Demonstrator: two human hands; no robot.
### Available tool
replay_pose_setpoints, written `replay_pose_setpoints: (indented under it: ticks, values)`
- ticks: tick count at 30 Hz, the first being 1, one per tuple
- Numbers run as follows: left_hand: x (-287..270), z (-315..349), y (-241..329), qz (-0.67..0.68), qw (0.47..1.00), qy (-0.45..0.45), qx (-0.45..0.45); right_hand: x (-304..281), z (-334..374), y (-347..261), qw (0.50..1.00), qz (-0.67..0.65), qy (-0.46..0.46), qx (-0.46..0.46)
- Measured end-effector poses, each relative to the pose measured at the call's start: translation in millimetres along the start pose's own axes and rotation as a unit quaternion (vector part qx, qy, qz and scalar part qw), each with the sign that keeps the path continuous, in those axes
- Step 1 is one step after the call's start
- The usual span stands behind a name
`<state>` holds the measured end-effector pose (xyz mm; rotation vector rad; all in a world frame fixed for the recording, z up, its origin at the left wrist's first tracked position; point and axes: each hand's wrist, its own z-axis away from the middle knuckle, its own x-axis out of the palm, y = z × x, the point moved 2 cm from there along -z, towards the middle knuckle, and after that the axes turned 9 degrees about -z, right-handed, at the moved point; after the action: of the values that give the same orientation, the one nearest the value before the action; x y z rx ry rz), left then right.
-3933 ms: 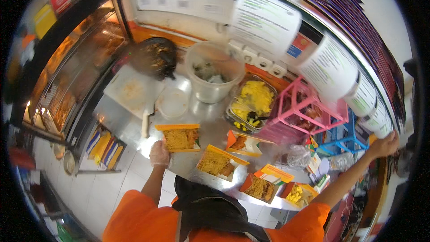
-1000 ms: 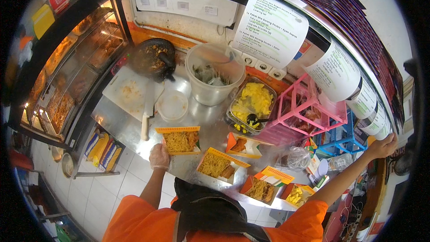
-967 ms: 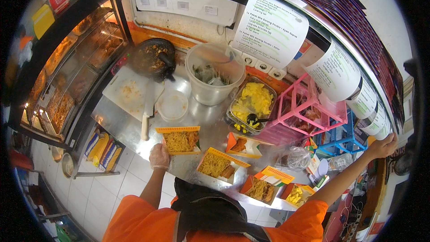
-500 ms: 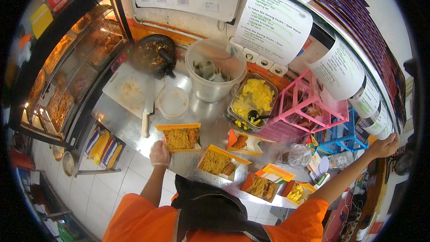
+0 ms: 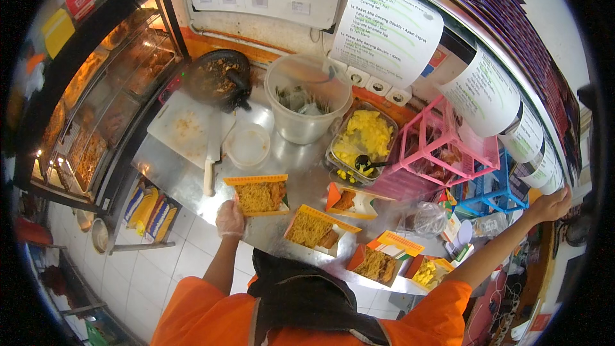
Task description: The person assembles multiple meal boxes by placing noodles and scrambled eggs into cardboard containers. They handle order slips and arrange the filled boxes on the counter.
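I see the left hand touching the noodle box on the counter, the right hand at a slip; I cannot tell either grip. Light, bendable card, I judge: best held by low sidewalls.

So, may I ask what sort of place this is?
Probably a small takeaway food kitchen: open cardboard boxes, some with noodles, stand on a metal counter, a lit food warming cabinet stands at the left, and printed paper sheets hang above.
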<state>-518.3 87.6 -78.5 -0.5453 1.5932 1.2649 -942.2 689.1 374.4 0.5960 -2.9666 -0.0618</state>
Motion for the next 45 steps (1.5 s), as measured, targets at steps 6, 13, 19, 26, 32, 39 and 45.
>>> replay_pose_setpoints:
  ticks: [6,13,19,26,32,39,45]
  values:
    - [2,-1,-1,-0.010,1.000,-0.009,-0.018,1,1,-4,0.997,-0.026,0.017,0.064]
    - [5,1,-4,0.008,0.999,0.034,-0.014,0,-1,-6,0.984,-0.024,0.018,0.177]
    - [4,1,-2,-0.009,1.000,0.015,-0.015,-2,0,-3,0.988,-0.051,-0.007,0.144]
    - [4,1,-3,0.007,0.999,0.033,0.010,-5,0,-7,0.990,-0.026,-0.024,0.137]
    - [6,2,-7,0.001,1.000,0.028,0.013,-11,-2,-9,0.989,-0.081,-0.044,0.120]
    - [10,1,-9,-0.003,1.000,0.028,0.010,-12,-3,-4,0.992,-0.070,-0.056,0.084]
    - [9,1,-9,0.003,1.000,0.029,0.011,-13,-3,-7,0.993,-0.073,-0.059,0.075]
